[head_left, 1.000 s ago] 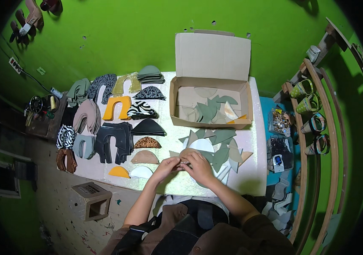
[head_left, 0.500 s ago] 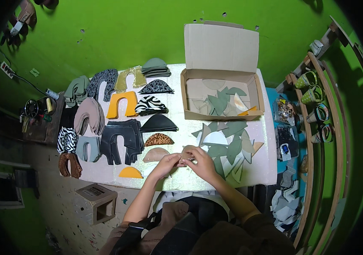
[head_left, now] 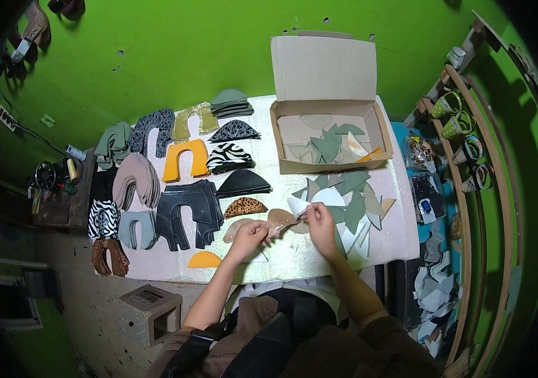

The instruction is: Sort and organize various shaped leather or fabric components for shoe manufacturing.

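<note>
My left hand (head_left: pixel 251 239) is closed in a pinch on a tan half-moon piece (head_left: pixel 280 218) above the near part of the table. To its right, my right hand (head_left: pixel 320 230) pinches a curled white piece (head_left: pixel 296 206) that sticks out left from the fingertips. Beneath my left hand, another tan half-moon piece (head_left: pixel 234 229) lies partly covered. A leopard-patterned half-moon stack (head_left: pixel 246 207) is just beyond it, and a yellow half-moon piece (head_left: pixel 205 259) lies to the near left. Green and white offcuts (head_left: pixel 355 211) are spread right of my right hand.
A lidded cardboard box (head_left: pixel 329 168) with green and tan pieces stands open at the back right. Black (head_left: pixel 184 211), orange (head_left: pixel 184 160) and patterned U-shaped stacks cover the left side. A wooden rack (head_left: pixel 461 208) with sandals stands at right; a stool (head_left: pixel 149 315) is at lower left.
My hands have moved apart from their shared hold on the tan piece. My right hand has shifted right and now pinches a white piece; the left keeps the tan one.
</note>
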Action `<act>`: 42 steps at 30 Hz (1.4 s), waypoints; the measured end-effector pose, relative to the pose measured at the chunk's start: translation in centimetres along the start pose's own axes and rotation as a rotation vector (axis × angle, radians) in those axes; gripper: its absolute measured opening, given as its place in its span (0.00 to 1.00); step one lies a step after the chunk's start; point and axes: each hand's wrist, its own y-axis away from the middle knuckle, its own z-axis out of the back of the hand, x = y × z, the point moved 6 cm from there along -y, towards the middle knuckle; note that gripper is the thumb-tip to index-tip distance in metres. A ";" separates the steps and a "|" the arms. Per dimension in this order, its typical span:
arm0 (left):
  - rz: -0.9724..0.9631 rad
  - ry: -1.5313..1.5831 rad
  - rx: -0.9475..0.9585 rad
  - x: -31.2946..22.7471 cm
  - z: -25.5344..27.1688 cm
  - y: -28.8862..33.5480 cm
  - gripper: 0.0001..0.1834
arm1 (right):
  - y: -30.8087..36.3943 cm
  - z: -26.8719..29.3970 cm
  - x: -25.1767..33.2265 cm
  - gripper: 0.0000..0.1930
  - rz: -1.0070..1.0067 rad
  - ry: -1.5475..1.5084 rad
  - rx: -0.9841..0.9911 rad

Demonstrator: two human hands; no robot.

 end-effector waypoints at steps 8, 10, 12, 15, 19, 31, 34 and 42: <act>-0.015 -0.038 -0.004 -0.5 0.9 0.7 0.12 | -0.4 3.5 2.3 0.08 0.154 0.319 -0.232; -0.039 -0.037 0.027 -1.1 0.4 0.7 0.12 | 0.9 2.1 5.0 0.08 0.265 0.427 -0.194; -0.038 -0.031 0.032 -0.9 0.1 0.6 0.12 | 2.2 0.1 6.0 0.07 0.408 0.554 -0.101; -0.057 -0.012 0.056 -0.9 -0.5 0.6 0.12 | 3.6 -2.1 5.5 0.07 0.430 0.591 -0.001; -0.093 -0.060 0.026 -2.0 -0.1 1.1 0.12 | 2.4 -1.6 1.8 0.07 0.064 0.185 -0.083; -0.095 -0.010 -0.156 -0.2 5.0 1.3 0.09 | -2.2 6.2 1.4 0.10 0.099 0.098 -0.390; -0.103 0.009 -0.180 -0.2 5.2 1.3 0.10 | -2.1 6.4 2.7 0.10 0.095 0.135 -0.401; -0.035 0.076 0.027 -1.8 0.2 0.3 0.13 | 1.1 -0.6 3.9 0.08 0.316 0.521 -0.083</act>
